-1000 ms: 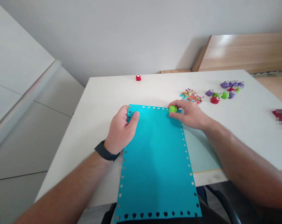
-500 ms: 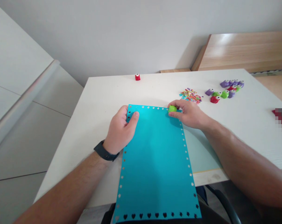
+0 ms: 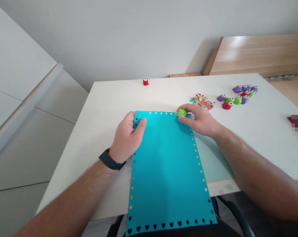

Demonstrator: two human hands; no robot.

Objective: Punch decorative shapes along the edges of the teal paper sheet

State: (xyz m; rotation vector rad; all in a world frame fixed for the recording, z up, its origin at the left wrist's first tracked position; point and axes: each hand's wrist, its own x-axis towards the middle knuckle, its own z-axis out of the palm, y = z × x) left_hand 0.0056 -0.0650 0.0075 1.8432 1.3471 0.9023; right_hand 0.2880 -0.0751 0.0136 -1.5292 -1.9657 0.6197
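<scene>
A turquoise paper sheet [image 3: 166,168] lies lengthwise on the white table [image 3: 109,98], its near end hanging past the table edge. Small punched shapes run along its borders. My left hand [image 3: 127,136] grips the sheet's far left corner, thumb on top and fingers curled under the edge. My right hand [image 3: 199,120] is closed on a small green paper punch [image 3: 182,113] set on the far edge near the right corner. A black watch [image 3: 111,160] sits on my left wrist.
A pile of coloured paper bits [image 3: 202,100] lies just beyond my right hand. Several purple, green and red punches [image 3: 239,95] cluster at the far right. One red punch [image 3: 145,81] stands alone at the table's back edge. A pale green mat [image 3: 213,164] lies under the sheet.
The sheet has swung slightly, its near end shifting to the right. The green punch and my right hand have edged a little further along the far border.
</scene>
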